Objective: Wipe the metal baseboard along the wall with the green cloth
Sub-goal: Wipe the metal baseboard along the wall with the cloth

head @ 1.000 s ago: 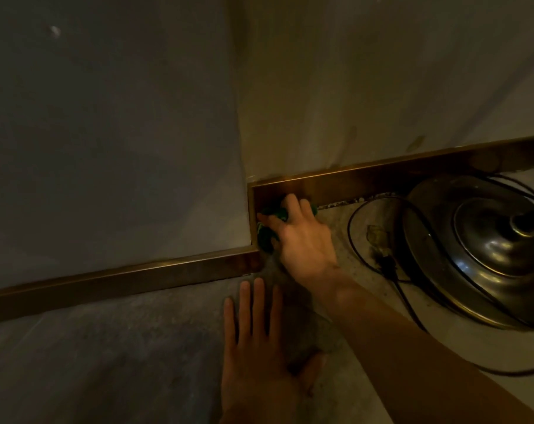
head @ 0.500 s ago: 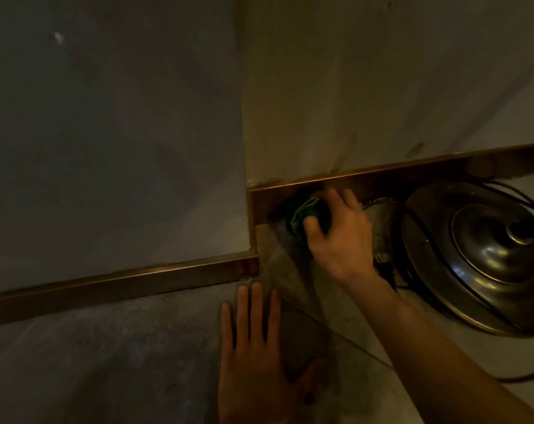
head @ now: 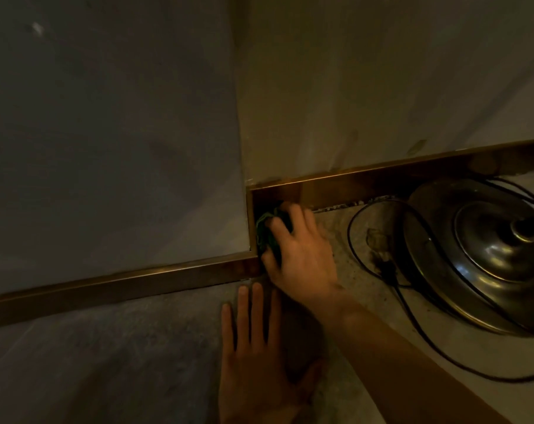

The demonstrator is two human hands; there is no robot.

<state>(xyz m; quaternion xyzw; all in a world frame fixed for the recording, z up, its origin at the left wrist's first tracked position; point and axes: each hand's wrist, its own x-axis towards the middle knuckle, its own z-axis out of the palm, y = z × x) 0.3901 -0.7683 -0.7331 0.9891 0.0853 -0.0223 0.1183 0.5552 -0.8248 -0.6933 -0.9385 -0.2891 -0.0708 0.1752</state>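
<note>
Left to right: brass-toned metal baseboard [head: 122,281] along the grey wall [head: 106,133]; left hand [head: 253,356] spread flat on the speckled floor [head: 91,362]; right hand [head: 299,255] clutching the bunched green cloth [head: 267,231] against the baseboard's inner corner; black cord [head: 412,325]; round metal lamp base [head: 479,252].

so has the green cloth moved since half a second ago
Yes. The green cloth, held in the right hand, has slid left along the metal baseboard into the inner corner where the wall steps out, away from the lamp base.
</note>
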